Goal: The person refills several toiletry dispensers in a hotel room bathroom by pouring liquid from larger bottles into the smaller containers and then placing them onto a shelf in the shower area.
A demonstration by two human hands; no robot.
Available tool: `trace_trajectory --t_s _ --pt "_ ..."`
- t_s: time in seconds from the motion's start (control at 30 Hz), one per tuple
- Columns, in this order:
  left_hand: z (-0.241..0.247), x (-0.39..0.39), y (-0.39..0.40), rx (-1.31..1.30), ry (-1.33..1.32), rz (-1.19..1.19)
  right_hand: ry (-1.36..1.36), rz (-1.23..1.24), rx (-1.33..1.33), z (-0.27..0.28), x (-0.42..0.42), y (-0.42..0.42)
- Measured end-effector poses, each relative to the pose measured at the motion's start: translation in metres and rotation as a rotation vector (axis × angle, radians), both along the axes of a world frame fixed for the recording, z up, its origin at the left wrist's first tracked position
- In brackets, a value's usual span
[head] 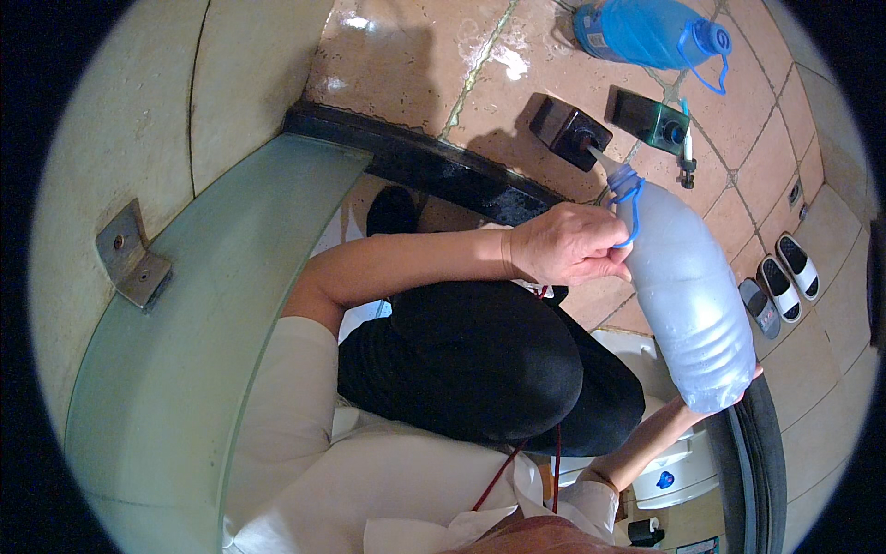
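My left hand (571,242) grips the blue carrying strap (638,221) at the neck of a large translucent plastic bottle (692,298) with whitish contents. My right hand (757,372) is under the base of this bottle, mostly hidden by it. The bottle is tilted, neck lowest, towards a dark square bottle (564,128) on the tiled floor. A pale tapering stream or spout (606,161) links the two mouths; which it is I cannot tell. Beside the dark bottle is an uncapped dark green square bottle (647,119). A pump dispenser top (686,156) lies close by.
A large bottle of blue liquid (637,34) is at the top. A black sill (443,163) crosses the floor beside a frosted glass panel (208,298) with a metal bracket (131,256). Several slippers (779,287) lie to the right. Wet patches (509,61) mark the tiles.
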State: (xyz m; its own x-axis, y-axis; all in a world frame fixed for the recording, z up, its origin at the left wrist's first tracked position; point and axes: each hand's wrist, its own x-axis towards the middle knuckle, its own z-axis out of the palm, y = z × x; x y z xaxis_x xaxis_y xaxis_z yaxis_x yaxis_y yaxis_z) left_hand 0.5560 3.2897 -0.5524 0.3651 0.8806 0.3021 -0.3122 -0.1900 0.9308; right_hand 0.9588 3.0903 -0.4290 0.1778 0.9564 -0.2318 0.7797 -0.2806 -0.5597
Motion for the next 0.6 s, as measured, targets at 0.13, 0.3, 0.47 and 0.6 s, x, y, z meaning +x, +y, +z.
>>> trace_trajectory --t_s 0.13,0.3,0.47,0.6 --pt "0.001 0.0 0.0 -0.004 -0.006 -0.007 -0.012 -0.012 0.006 0.008 0.013 -0.005" --pt "0.002 -0.002 0.002 0.018 0.017 -0.011 -0.02 -0.025 0.014 0.007 -0.006 -0.006" --pt "0.003 -0.003 0.002 0.006 0.035 -0.045 -0.03 -0.039 0.023 0.007 0.004 -0.008" --pt "0.004 -0.003 0.002 0.002 0.041 -0.035 -0.037 -0.051 0.03 0.001 0.012 -0.003"
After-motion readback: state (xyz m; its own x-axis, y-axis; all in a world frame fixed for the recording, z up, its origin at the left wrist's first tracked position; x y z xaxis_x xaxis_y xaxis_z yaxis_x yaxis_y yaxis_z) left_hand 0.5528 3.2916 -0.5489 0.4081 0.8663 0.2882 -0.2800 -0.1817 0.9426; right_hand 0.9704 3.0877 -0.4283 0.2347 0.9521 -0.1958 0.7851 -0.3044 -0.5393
